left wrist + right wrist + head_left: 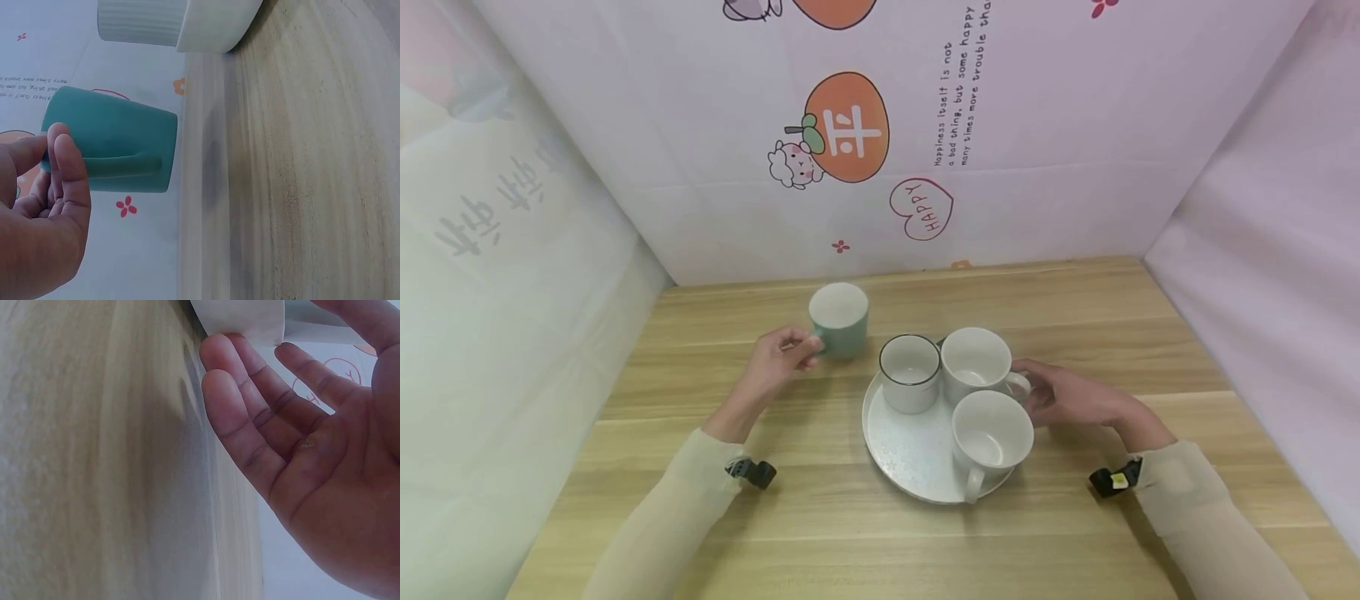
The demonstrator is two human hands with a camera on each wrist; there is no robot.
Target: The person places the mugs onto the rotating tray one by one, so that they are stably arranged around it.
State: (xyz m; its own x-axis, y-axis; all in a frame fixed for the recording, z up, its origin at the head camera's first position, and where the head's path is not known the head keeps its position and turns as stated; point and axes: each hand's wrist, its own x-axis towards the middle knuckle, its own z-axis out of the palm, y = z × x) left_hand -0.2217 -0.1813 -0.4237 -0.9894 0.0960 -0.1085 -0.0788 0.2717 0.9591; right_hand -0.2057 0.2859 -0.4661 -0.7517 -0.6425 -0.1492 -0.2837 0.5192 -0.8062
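In the head view my left hand (786, 354) pinches the handle of a green mug (842, 337) with a white inside. The left wrist view shows thumb and fingers at the upper end of that handle (122, 165), and the mug's base hangs above the table. My right hand (1071, 396) is at the right side of a round white tray (910, 454); its fingertips (225, 394) are at the tray's outer wall, fingers loosely extended. On the tray stand a white mug with a dark rim (910, 375), a white mug at the back (977, 362) and another in front (992, 433).
The tray stands on a wood-grain table (805, 517). A printed white cloth (715, 167) hangs behind the table's back edge, and pale cloth walls (1262, 275) stand on both sides. Each wrist carries a small black camera (752, 472).
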